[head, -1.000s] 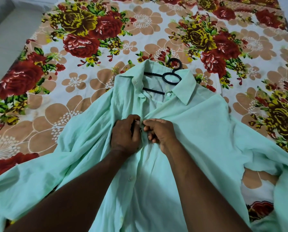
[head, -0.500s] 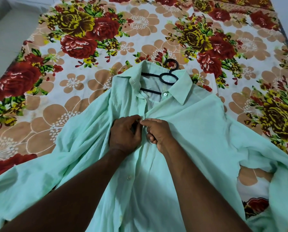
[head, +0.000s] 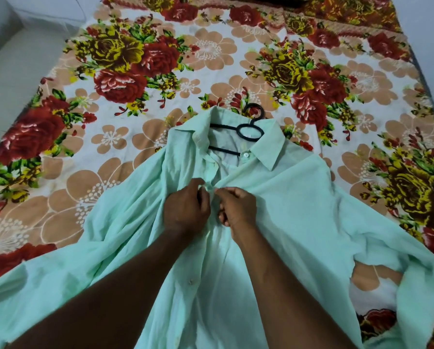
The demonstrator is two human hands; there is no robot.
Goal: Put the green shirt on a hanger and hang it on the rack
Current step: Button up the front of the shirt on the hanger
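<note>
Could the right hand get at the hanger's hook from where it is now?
Probably yes: the hook pokes out past the collar, uncovered, straight ahead of the right hand, which pinches the green shirt.

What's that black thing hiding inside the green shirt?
A black hanger lies inside the green shirt. Its hook pokes out past the collar, and two bars show in the open neck. The rest is covered by the cloth.
</note>
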